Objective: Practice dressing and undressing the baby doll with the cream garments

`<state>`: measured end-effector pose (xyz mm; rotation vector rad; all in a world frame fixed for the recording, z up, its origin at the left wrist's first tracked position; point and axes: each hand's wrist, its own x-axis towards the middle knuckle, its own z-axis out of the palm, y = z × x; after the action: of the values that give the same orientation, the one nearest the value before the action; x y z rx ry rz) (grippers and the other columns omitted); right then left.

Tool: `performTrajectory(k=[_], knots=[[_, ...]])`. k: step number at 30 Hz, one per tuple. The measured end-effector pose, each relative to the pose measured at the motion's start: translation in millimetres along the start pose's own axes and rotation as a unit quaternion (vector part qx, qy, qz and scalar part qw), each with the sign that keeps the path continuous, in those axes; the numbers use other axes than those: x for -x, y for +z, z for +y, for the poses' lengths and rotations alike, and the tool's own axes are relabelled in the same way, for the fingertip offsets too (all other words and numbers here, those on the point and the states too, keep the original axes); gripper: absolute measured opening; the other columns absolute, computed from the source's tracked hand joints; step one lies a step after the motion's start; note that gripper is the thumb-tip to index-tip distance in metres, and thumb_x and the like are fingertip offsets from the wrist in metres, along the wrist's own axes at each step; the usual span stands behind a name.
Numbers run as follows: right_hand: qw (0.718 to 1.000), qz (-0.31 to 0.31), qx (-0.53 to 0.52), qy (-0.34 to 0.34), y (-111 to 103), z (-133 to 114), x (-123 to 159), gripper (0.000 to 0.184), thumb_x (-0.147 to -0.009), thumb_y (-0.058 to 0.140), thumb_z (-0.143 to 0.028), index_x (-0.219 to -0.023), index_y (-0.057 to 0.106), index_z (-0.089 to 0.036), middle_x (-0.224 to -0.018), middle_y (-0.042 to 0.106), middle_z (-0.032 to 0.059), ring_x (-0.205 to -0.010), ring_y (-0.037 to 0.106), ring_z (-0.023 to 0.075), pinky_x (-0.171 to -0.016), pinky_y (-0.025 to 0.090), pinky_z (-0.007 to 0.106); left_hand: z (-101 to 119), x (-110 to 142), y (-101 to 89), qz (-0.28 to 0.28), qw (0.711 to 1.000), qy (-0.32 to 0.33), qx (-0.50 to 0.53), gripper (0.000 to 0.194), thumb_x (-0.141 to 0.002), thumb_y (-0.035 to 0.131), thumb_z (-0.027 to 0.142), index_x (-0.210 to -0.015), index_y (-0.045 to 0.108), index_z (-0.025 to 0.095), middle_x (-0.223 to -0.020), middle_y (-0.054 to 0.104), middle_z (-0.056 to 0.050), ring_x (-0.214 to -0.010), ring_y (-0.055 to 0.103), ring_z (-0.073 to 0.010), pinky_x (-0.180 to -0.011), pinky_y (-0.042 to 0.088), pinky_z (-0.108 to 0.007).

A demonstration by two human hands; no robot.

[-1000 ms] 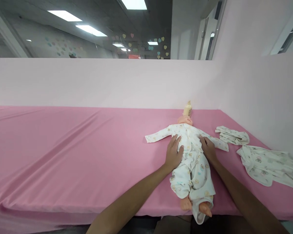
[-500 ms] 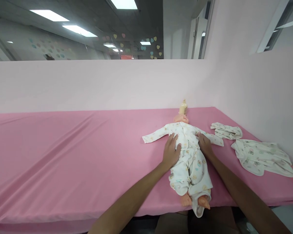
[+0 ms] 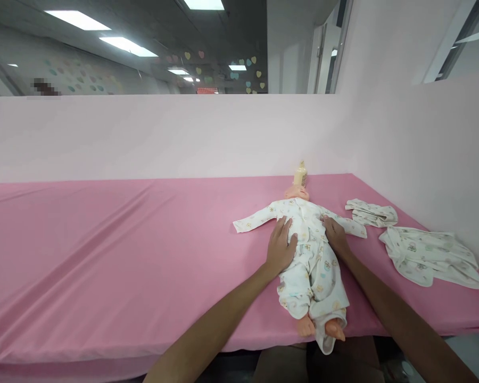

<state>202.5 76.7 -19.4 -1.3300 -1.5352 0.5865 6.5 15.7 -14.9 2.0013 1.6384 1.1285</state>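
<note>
A baby doll [image 3: 297, 192] lies on its back on the pink-covered table [image 3: 143, 266], head toward the wall and bare feet at the front edge. It wears a white patterned long-sleeved shirt [image 3: 302, 218] and matching trousers [image 3: 330, 276]; one trouser leg hangs slightly past its foot. Against the left side of the doll's waist rests my left hand [image 3: 280, 247], open, with fingers laid along the shirt and thumb apart. On the opposite side, my right hand [image 3: 335, 235] is closed at the shirt's edge, its fingertips partly hidden.
A pale yellow bottle [image 3: 300, 174] stands behind the doll's head by the wall. To the right lie a folded patterned garment [image 3: 371, 213] and a spread-out one [image 3: 433, 257]. A white wall [image 3: 163, 138] with a window borders the back.
The view shifts very slightly. Both hands stay at the doll's sides, and the doll and clothes keep their places.
</note>
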Motion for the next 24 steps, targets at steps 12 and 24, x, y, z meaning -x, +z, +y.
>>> performTrajectory(k=[12, 24], knots=[[0.983, -0.001, 0.161, -0.09, 23, -49, -32, 0.037, -0.089, 0.044, -0.048, -0.091, 0.063, -0.016, -0.099, 0.066, 0.0095, -0.094, 0.058, 0.0214, -0.086, 0.042, 0.032, -2, 0, 3.6, 0.021, 1.0, 0.013, 0.007, 0.051, -0.093, 0.038, 0.033, -0.142, 0.041, 0.02, -0.154, 0.03, -0.007, -0.144, 0.024, -0.0226, -0.118, 0.024, -0.044], [0.896, -0.158, 0.406, -0.09, 59, -93, -69, 0.031, -0.086, 0.044, -0.015, -0.109, 0.065, -0.008, -0.107, 0.064, 0.0245, -0.106, 0.06, 0.0347, -0.085, 0.048, 0.045, 3, 3, -1.6, 0.027, 0.999, 0.006, -0.024, 0.049, -0.091, 0.044, 0.032, -0.138, 0.046, 0.019, -0.15, 0.038, -0.009, -0.14, 0.031, -0.0238, -0.115, 0.029, -0.042]])
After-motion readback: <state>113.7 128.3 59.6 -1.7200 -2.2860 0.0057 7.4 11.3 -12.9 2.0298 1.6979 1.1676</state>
